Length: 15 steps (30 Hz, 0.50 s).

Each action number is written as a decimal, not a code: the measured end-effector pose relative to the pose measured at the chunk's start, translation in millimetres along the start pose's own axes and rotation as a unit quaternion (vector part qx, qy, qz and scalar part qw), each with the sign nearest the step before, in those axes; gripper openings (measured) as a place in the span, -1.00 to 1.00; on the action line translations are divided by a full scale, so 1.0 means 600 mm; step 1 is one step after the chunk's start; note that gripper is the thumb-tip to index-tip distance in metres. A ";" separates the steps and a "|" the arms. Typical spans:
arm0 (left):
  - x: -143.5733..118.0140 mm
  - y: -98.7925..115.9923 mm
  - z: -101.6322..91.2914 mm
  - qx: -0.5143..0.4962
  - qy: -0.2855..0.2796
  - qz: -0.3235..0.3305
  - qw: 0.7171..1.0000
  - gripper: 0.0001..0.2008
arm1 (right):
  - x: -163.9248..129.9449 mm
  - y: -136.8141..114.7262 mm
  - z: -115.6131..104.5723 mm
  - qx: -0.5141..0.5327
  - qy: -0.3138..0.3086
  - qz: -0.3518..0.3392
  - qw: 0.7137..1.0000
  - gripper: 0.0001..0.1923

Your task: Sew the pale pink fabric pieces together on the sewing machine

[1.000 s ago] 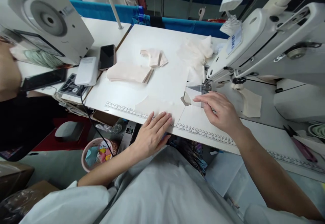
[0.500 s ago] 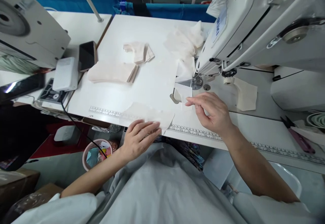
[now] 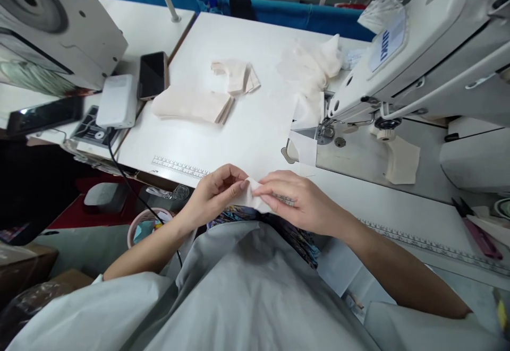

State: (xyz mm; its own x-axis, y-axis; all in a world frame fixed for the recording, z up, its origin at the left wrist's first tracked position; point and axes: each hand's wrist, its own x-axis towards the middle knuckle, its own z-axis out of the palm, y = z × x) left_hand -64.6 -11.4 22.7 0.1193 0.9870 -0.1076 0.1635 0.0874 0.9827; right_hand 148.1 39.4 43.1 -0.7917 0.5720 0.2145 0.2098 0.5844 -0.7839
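My left hand (image 3: 213, 194) and my right hand (image 3: 297, 202) meet at the front edge of the white sewing table (image 3: 255, 75). Between their fingertips they pinch a small pale fabric piece (image 3: 251, 194), mostly hidden by the fingers. A white sewing machine (image 3: 418, 53) stands to the right, its needle area (image 3: 324, 130) just beyond my right hand, with a white strip (image 3: 305, 146) lying under the presser foot. A printed ruler (image 3: 179, 167) runs along the table's front edge.
A folded stack of pale pieces (image 3: 191, 106), a smaller stack (image 3: 237, 75) and a crumpled heap of fabric (image 3: 311, 67) lie further back. A phone (image 3: 152, 75), a white box (image 3: 117, 101) and another machine (image 3: 48, 27) are at the left. A pink bin (image 3: 145, 226) sits below.
My left hand drew the pale piece off the table toward me and lifted it. My right hand left the strip at the needle and came down to meet the left hand on the piece.
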 end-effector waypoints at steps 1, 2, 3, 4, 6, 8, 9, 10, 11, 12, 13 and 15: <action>0.004 0.005 -0.004 -0.052 -0.010 -0.037 0.998 -0.77 | 0.008 0.001 0.000 0.025 0.013 0.015 0.999 -0.78; 0.006 0.010 -0.009 -0.095 -0.027 -0.068 0.993 -0.72 | 0.014 0.001 -0.001 0.046 0.026 0.028 0.998 -0.79; 0.008 0.014 -0.015 -0.125 -0.052 -0.096 0.986 -0.67 | 0.018 0.001 -0.002 0.061 0.039 0.037 0.997 -0.80; 0.008 0.018 -0.022 -0.142 -0.080 -0.121 0.979 -0.63 | 0.022 0.002 -0.003 0.071 0.053 0.041 0.995 -0.81; 0.008 0.022 -0.040 -0.137 -0.122 -0.156 0.971 -0.61 | 0.025 0.006 -0.002 0.081 0.081 0.050 0.992 -0.83; 0.011 0.023 -0.062 -0.091 -0.121 -0.172 0.973 -0.63 | 0.027 0.015 0.001 0.093 0.111 0.076 0.987 -0.84; 0.016 0.022 -0.073 -0.061 -0.109 -0.169 0.978 -0.64 | 0.027 0.020 0.003 0.099 0.125 0.095 0.983 -0.84; 0.023 0.020 -0.085 -0.024 -0.098 -0.161 0.982 -0.64 | 0.028 0.026 0.005 0.103 0.135 0.113 0.979 -0.83; 0.032 0.018 -0.095 0.022 -0.089 -0.146 0.985 -0.65 | 0.030 0.033 0.007 0.103 0.138 0.131 0.976 -0.83; 0.042 0.014 -0.104 0.077 -0.080 -0.124 0.986 -0.67 | 0.031 0.039 0.009 0.097 0.136 0.144 0.975 -0.82; 0.053 0.011 -0.111 0.143 -0.066 -0.096 0.983 -0.70 | 0.031 0.044 0.010 0.079 0.133 0.152 0.976 -0.80; 0.071 0.005 -0.120 0.299 -0.010 -0.022 0.954 -0.73 | 0.031 0.052 0.009 -0.005 0.137 0.143 0.980 -0.78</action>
State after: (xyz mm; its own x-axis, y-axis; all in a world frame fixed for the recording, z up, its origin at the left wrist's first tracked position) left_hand -129.4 40.4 31.9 0.1179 0.9808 -0.1554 0.6981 0.0294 0.7154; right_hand 136.7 65.0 19.4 -0.5158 0.8457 0.1371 0.4069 0.3826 -0.8295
